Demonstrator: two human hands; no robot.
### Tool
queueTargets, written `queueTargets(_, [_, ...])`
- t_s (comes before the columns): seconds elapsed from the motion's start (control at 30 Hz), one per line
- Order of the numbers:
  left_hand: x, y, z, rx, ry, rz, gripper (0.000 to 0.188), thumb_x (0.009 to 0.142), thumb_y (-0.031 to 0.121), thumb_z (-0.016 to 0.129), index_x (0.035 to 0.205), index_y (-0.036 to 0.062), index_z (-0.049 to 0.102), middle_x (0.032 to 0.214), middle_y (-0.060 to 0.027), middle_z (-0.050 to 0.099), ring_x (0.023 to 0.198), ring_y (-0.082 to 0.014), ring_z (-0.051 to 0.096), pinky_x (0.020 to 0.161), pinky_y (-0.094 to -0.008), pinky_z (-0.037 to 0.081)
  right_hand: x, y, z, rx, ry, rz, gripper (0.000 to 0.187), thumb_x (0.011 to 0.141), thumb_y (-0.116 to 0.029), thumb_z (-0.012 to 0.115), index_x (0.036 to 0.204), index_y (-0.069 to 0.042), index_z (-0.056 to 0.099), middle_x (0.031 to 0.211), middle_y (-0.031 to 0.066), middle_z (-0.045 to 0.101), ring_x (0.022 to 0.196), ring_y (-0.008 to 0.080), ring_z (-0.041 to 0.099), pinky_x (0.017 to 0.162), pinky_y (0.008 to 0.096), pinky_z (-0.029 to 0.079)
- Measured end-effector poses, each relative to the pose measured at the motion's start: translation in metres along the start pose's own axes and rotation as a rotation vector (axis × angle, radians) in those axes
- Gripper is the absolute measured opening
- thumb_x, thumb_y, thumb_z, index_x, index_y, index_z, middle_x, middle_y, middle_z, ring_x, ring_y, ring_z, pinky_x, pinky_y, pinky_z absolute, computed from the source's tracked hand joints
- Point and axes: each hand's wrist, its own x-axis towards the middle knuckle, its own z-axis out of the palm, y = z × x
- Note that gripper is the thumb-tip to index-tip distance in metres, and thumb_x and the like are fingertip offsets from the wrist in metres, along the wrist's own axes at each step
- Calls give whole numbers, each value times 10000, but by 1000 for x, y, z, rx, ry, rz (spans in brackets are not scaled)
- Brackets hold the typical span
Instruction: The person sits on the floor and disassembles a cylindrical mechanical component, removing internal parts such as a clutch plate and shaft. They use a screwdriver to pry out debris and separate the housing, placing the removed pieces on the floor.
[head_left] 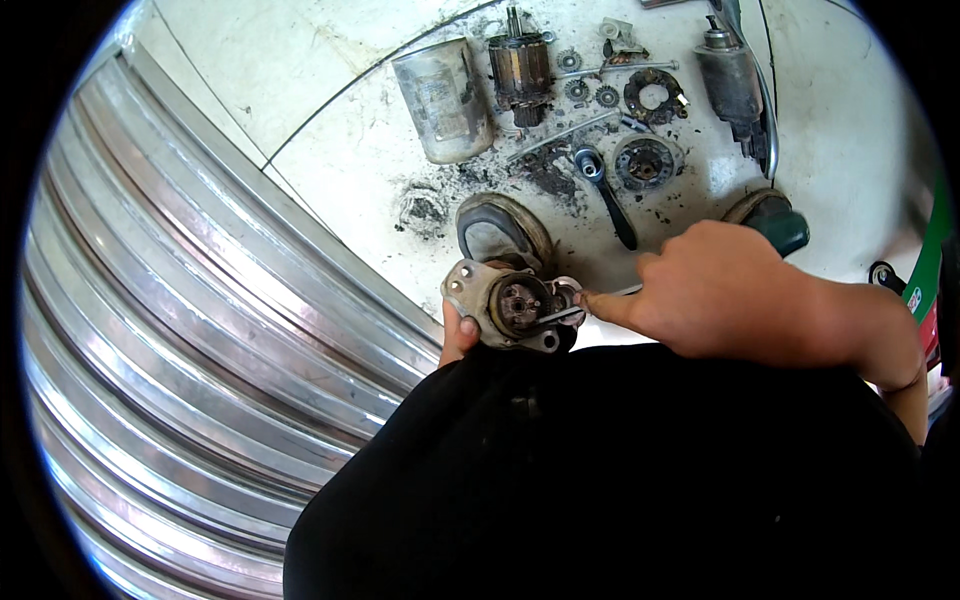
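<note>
My left hand (458, 334) is closed around the side of a greasy metal starter motor housing (472, 300), held just above my lap. Only its thumb side shows. The round opening of the housing faces up, with a ring of dark planetary gear parts (520, 305) inside. A screwdriver (786, 232) with a dark green handle is gripped in my closed right hand (690, 285). Its thin metal shaft runs left into the housing, where the tip lies at the edge of the opening. My right index finger stretches along the shaft towards the housing's rim.
On the stained floor ahead lie a metal cylinder shell (440, 100), an armature (520, 75), several small gears, a brush plate (652, 95), an end cover (645, 162), a ratchet (607, 195) and a solenoid (730, 80). A ribbed metal shutter (200, 300) runs along the left.
</note>
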Motion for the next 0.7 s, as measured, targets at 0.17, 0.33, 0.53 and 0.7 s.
queueTargets(0.17, [10,-18,-33,-155,-130,46,829,748,452,656,1299,-127,438,1174,-303,611,1051,-399,645,892,-483,559,3,-1,11,108,-63,51,427,945,-114,515,1362,-188,571,739,109,671,686,283,697,576,423,542])
queueTargets(0.33, [5,-18,-22,-152,-39,56,827,749,484,666,1292,-103,458,1178,-297,611,1056,-400,643,889,-489,556,-6,15,0,109,-5,117,405,986,-123,465,1378,-180,552,713,76,617,651,232,642,556,365,515])
queueTargets(0.53, [3,-1,-2,-279,-9,-30,911,720,507,810,1354,-43,455,1242,-233,605,1116,-346,634,957,-458,547,-17,53,22,1196,1220,-247,385,1073,-200,292,1393,-48,444,748,7,456,592,104,449,531,248,405])
queueTargets(0.7, [25,40,-40,-75,-249,-94,946,695,579,782,1330,-49,468,1225,-222,607,1102,-326,634,960,-445,540,-23,33,25,1410,1210,-287,321,1065,-358,326,1118,-66,450,724,-22,344,674,120,423,671,283,394])
